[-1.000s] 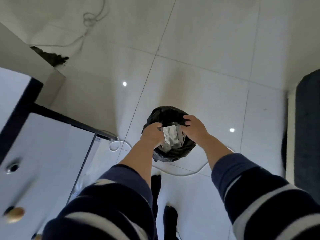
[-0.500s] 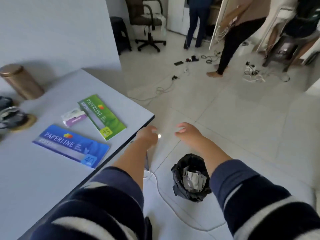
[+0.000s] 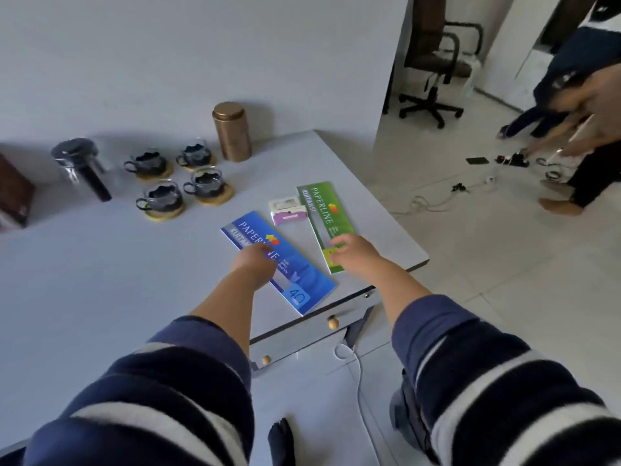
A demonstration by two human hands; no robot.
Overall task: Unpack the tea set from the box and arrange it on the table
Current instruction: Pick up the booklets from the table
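Glass cups (image 3: 183, 178) stand at ten o'clock on the table (image 3: 84, 280), while the empty, loosely open left hand (image 3: 255, 264) and right hand (image 3: 349, 252) reach over booklets (image 3: 279, 260), which I think could slide off the edge.

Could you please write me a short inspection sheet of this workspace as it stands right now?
Surface: pale grey table, with a drawer front and wooden knobs along the near edge.
Job's things: four glass cups on round coasters, a glass teapot with a dark handle, a bronze canister; brown box at the far left edge.
Clutter: blue booklet, green booklet, small purple-and-white packet.
Hands: left hand over the blue booklet, right hand over the green one; whether either grips is unclear.
Cables: white cable on the floor below the drawer; more cables across the tiles.
Surroundings: office chair, other people standing at the right.
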